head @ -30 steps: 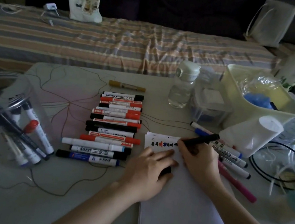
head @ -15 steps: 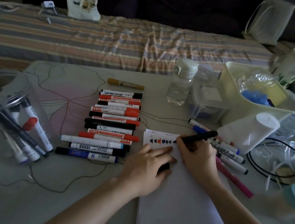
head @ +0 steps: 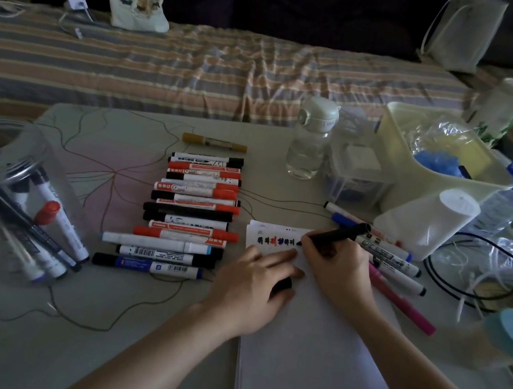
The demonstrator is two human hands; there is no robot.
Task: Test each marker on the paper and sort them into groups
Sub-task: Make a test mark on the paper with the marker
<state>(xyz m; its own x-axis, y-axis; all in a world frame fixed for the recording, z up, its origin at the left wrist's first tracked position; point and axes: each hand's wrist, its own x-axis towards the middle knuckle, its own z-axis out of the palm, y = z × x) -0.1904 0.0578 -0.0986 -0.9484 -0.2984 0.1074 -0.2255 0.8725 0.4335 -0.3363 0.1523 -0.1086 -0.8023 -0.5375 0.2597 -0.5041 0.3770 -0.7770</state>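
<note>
Lower centre of frame, left hand (head: 253, 287) presses the paper (head: 306, 355) flat, fingers mostly straight, a dark cap-like thing (head: 282, 283) tucked under them; grip on it unclear. Just above, right hand (head: 336, 268) grips black marker (head: 338, 235), tip at the scribble row (head: 277, 242) near the paper's top edge. Risks: palm smears fresh ink; paper slips if the left hand lifts. Mid-left, sorted marker row (head: 187, 213) lies close, an elbow nudge could mix groups. Right of the paper, loose markers (head: 386, 260) may roll. Far left, clear jar (head: 10, 197) holds untested ones.
</note>
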